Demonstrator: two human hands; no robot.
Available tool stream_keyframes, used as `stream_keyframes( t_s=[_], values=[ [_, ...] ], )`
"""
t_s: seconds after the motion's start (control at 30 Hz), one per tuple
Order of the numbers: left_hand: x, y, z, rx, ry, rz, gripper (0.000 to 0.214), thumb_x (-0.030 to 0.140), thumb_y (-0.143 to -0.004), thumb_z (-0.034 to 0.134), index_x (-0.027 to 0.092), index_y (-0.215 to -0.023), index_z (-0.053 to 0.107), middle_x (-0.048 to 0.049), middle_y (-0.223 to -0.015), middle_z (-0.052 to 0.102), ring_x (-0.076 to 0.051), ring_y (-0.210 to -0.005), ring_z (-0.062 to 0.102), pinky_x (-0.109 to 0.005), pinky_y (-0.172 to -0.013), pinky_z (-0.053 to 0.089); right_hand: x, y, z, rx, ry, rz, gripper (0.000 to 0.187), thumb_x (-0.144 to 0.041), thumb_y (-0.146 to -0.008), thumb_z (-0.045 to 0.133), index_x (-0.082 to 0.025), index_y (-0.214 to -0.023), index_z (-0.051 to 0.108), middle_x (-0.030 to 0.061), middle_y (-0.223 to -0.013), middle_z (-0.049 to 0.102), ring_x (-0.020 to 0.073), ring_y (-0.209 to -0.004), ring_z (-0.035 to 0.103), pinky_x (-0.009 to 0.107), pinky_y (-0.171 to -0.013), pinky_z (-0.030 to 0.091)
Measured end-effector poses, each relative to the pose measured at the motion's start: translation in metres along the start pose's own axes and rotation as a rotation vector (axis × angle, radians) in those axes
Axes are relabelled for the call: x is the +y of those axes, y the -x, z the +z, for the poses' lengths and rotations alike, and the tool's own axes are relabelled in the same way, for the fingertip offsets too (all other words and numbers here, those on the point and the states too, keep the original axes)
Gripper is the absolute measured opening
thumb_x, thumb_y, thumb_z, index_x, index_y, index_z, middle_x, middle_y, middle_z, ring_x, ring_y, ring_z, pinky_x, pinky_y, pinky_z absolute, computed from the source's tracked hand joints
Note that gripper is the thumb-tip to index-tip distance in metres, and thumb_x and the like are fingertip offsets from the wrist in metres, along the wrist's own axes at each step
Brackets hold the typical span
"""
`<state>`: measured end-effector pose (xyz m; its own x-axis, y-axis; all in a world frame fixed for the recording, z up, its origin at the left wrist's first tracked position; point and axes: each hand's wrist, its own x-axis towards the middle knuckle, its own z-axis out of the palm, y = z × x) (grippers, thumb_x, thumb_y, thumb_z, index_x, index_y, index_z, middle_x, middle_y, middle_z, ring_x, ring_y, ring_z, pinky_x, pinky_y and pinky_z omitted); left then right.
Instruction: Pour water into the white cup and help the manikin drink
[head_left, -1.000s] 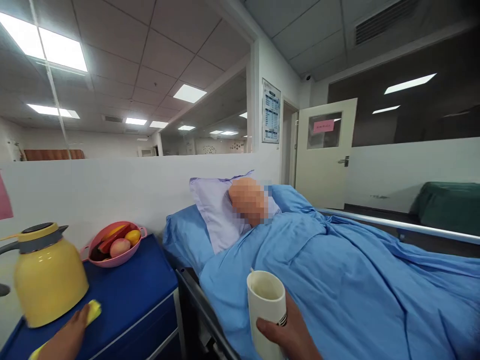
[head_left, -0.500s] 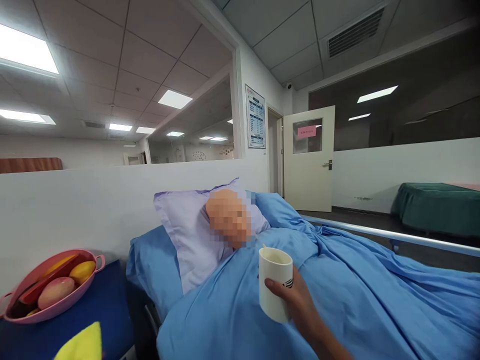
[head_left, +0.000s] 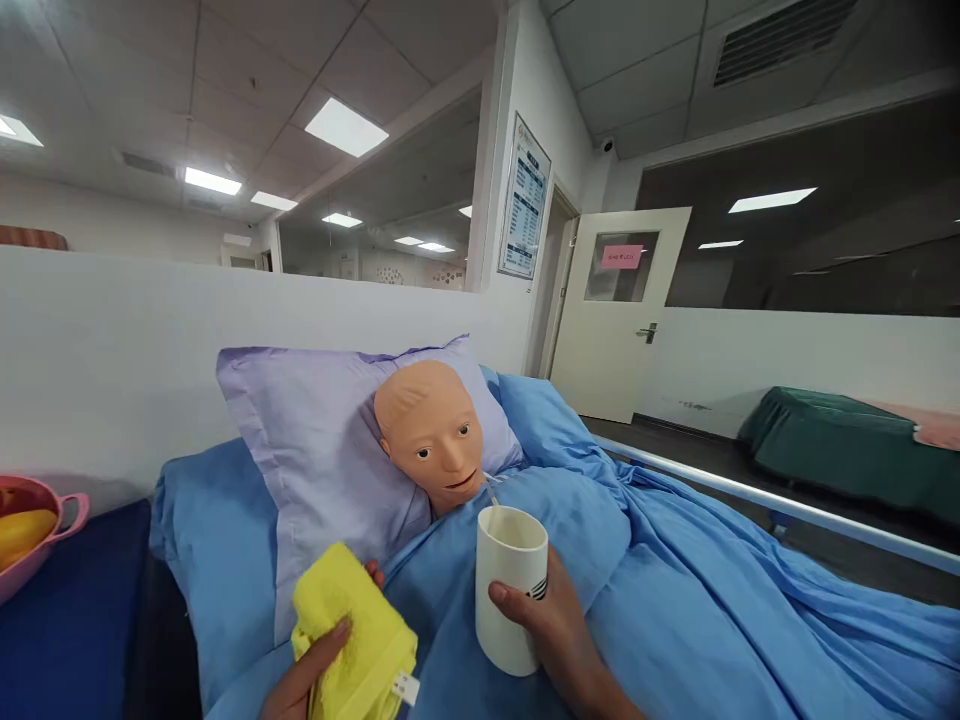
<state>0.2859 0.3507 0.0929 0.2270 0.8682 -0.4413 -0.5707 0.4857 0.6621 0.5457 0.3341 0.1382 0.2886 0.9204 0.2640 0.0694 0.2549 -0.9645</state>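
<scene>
My right hand (head_left: 551, 625) is wrapped round a white cup (head_left: 508, 585) with a straw (head_left: 491, 490) in it, held upright over the blue blanket (head_left: 675, 610). The straw tip reaches close to the mouth of a training manikin (head_left: 431, 435) that lies in the bed, head on a lilac pillow (head_left: 315, 440). My left hand (head_left: 311, 672) grips a folded yellow cloth (head_left: 349, 635) low in the view, just left of the cup and below the pillow.
A blue bedside cabinet (head_left: 67, 610) at the left carries a pink fruit bowl (head_left: 34, 535). A metal bed rail (head_left: 787, 508) runs along the far side. Behind stand a white partition wall, a cream door (head_left: 611, 315) and a green-covered bed (head_left: 832, 450).
The view has swung right, away from the cabinet. My left hand lifted the yellow cloth off the cabinet and brought it over the bed. The cup moved closer to the manikin's mouth.
</scene>
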Motion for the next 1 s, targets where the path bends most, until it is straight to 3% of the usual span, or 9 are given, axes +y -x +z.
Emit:
stream_keyframes(
  t_s=[0.1, 0.23, 0.43, 0.63, 0.77, 0.93, 1.0],
  values=[
    [-0.002, -0.008, 0.034, 0.037, 0.034, 0.063, 0.077, 0.022, -0.077, 0.073, 0.024, -0.147, 0.043, -0.0096, -0.108, 0.076, -0.034, -0.089, 0.074, -0.046, -0.077, 0.064, 0.005, -0.002, -0.002, -0.022, -0.009, 0.014, 0.065, -0.054, -0.059, 0.081, -0.019, -0.109, 0.058, 0.0054, -0.089, 0.068, 0.0254, -0.079, 0.062, 0.037, -0.070, 0.051],
    [-0.015, -0.024, 0.057, -0.009, 0.183, 0.140, 0.069, 0.020, -0.082, 0.066, 0.025, -0.147, 0.043, -0.0087, -0.117, 0.073, -0.032, -0.101, 0.072, -0.046, -0.090, 0.060, 0.014, -0.005, -0.003, -0.026, -0.049, 0.044, 0.069, -0.057, -0.056, 0.083, -0.019, -0.109, 0.058, 0.0051, -0.086, 0.068, 0.0249, -0.077, 0.062, 0.035, -0.068, 0.051],
    [-0.037, -0.042, 0.054, -0.055, 0.241, 0.141, 0.063, 0.024, -0.083, 0.070, 0.024, -0.143, 0.050, -0.0100, -0.133, 0.065, -0.033, -0.118, 0.064, -0.049, -0.101, 0.054, 0.026, -0.006, -0.007, -0.075, -0.128, 0.073, 0.066, -0.057, -0.061, 0.083, -0.020, -0.109, 0.057, 0.0039, -0.085, 0.066, 0.0230, -0.075, 0.060, 0.034, -0.066, 0.051],
    [-0.042, -0.036, 0.050, -0.084, 0.269, 0.116, 0.053, 0.031, -0.086, 0.068, 0.024, -0.138, 0.056, -0.0105, -0.135, 0.063, -0.032, -0.121, 0.062, -0.047, -0.100, 0.055, 0.018, -0.001, -0.007, -0.117, -0.094, 0.029, 0.059, -0.053, -0.063, 0.083, -0.021, -0.106, 0.059, 0.0024, -0.086, 0.065, 0.0209, -0.078, 0.059, 0.033, -0.070, 0.050],
    [-0.044, -0.030, 0.052, -0.032, 0.196, 0.158, 0.056, 0.029, -0.083, 0.072, 0.021, -0.136, 0.057, -0.0118, -0.121, 0.071, -0.030, -0.105, 0.070, -0.040, -0.088, 0.062, 0.013, -0.001, -0.005, -0.170, -0.119, 0.024, 0.059, -0.051, -0.065, 0.083, -0.021, -0.111, 0.059, 0.0007, -0.086, 0.063, 0.0188, -0.077, 0.057, 0.031, -0.070, 0.049],
    [-0.041, -0.028, 0.055, 0.082, 0.072, 0.195, 0.063, 0.026, -0.078, 0.076, 0.020, -0.137, 0.055, -0.0111, -0.113, 0.074, -0.027, -0.079, 0.075, -0.030, -0.051, 0.062, 0.012, -0.006, -0.003, -0.194, -0.144, 0.060, 0.060, -0.053, -0.064, 0.083, -0.020, -0.109, 0.060, 0.0004, -0.084, 0.062, 0.0181, -0.076, 0.056, 0.030, -0.068, 0.047],
    [-0.040, -0.028, 0.055, 0.135, 0.019, 0.190, 0.066, 0.026, -0.076, 0.077, 0.022, -0.138, 0.053, -0.0096, -0.114, 0.074, -0.026, -0.070, 0.075, -0.031, -0.044, 0.060, 0.010, -0.007, -0.002, -0.195, -0.137, 0.076, 0.059, -0.054, -0.063, 0.083, -0.020, -0.105, 0.060, 0.0000, -0.082, 0.061, 0.0179, -0.074, 0.055, 0.030, -0.067, 0.047]
  ],
)
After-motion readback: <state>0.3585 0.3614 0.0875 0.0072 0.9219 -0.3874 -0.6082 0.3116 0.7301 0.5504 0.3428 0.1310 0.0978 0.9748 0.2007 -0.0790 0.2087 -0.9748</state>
